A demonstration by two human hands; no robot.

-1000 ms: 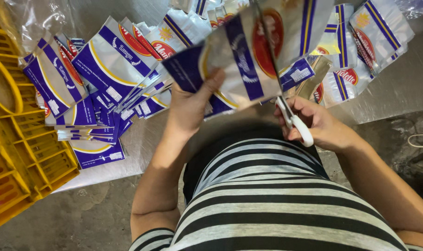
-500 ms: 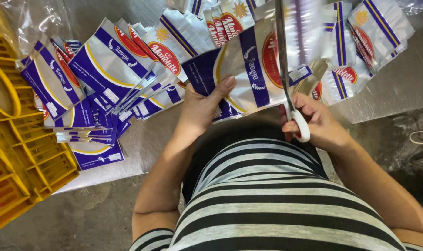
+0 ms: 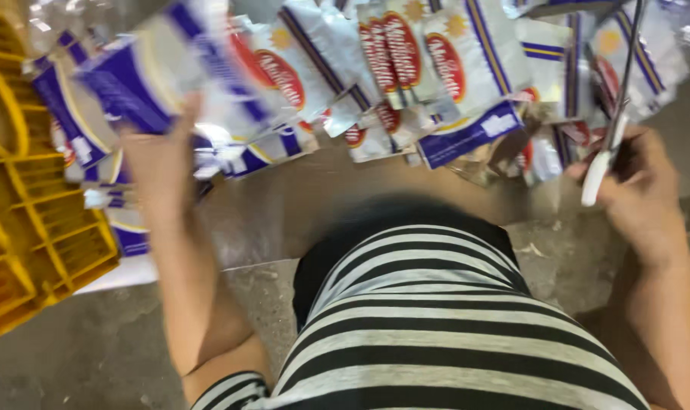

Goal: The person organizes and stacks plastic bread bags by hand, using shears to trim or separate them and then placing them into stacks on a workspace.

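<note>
White-handled scissors [image 3: 614,129] stood nearly upright in the closed right hand [image 3: 637,193], blades pointing up and away over the packets [image 3: 436,68] heaped on the surface [image 3: 299,212]. The left hand [image 3: 159,152] gripped a blue-and-white packet [image 3: 155,76], blurred, its long axis slanting up to the right. Half a second before, that packet sat at centre by the scissors; it had swung left toward the yellow crate [image 3: 34,220].

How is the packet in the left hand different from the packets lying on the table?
The packet in the left hand is lifted off the table and blurred; the packets on the table lie in an overlapping heap and look sharper. The held one shows mostly blue and white; the heap shows red ovals too. Both share white and blue printing.
</note>
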